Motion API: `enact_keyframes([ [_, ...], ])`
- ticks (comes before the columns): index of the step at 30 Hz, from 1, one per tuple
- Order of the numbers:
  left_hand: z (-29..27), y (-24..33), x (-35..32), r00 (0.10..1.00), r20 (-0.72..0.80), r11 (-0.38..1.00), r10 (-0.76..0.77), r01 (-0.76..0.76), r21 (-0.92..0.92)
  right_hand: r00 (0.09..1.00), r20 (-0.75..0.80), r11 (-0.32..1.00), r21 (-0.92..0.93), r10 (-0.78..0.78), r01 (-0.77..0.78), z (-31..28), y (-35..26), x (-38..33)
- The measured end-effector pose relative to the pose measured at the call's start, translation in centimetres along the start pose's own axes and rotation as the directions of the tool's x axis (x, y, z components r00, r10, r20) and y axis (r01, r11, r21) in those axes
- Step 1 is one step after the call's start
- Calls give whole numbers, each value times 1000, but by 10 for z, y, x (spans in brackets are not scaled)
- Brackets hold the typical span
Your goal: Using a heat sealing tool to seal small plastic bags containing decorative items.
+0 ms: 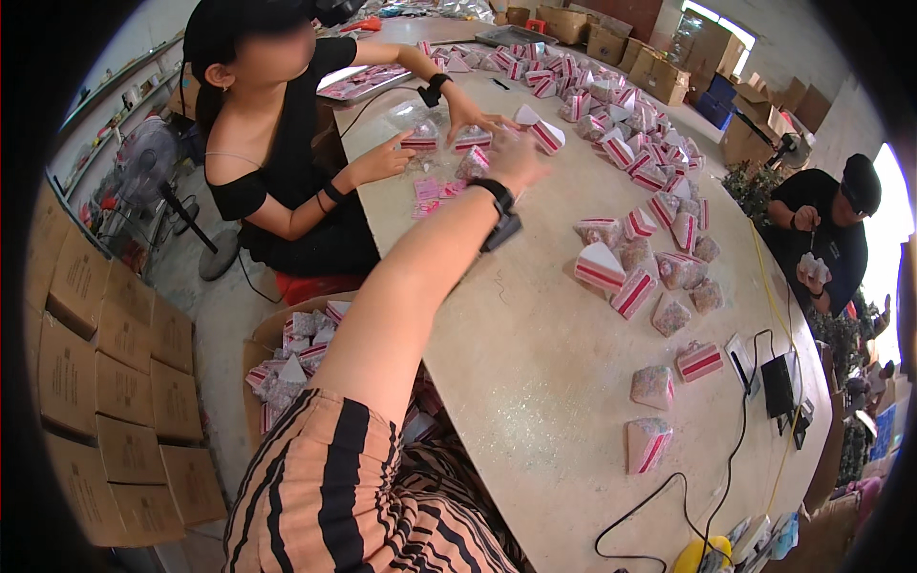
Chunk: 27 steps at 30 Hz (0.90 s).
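Note:
My left arm, with a black watch on the wrist, reaches across the table to its far left side. Motion smears my left hand [517,160], so its fingers cannot be made out. Just beyond it lies a white wedge with pink stripes [547,137], shaped like a cake slice. Close by on the left are a co-worker's two hands, around other striped wedges [420,138] and clear plastic. Pink printed cards [435,194] lie on the tabletop beside my wrist. My right hand does not show.
Many similar wedges [635,291] spread over the table [535,382], heaped at the back. An open carton of wedges [287,358] stands beside my arm. A black cable and adapter [783,387] lie on the right. Another person holds a small piece at the right edge. Stacked cartons [95,382] stand left.

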<state>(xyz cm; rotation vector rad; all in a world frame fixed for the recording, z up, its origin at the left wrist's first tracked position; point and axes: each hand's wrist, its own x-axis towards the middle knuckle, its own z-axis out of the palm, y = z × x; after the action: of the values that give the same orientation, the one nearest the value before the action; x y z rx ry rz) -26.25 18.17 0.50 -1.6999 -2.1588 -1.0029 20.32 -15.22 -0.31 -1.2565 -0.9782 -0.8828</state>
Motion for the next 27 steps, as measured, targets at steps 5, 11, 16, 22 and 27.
enact_keyframes([
  [5,-30,-56,33,853,477,974,-213,149,169,999,-45,1000,3,-5,5,13,7,7],
  [11,-1,-12,25,576,817,973,-15,-179,144,998,-55,1000,-3,-7,7,6,5,11],
  [16,-9,36,4,390,904,953,177,-297,-58,998,-56,1000,17,-20,21,-16,2,31],
  [22,-39,21,-30,221,968,785,120,-617,43,997,-72,999,41,-8,11,-54,-7,39],
  [27,-20,22,-21,223,919,767,325,-631,-118,988,-152,994,106,19,-3,-84,-30,54],
])
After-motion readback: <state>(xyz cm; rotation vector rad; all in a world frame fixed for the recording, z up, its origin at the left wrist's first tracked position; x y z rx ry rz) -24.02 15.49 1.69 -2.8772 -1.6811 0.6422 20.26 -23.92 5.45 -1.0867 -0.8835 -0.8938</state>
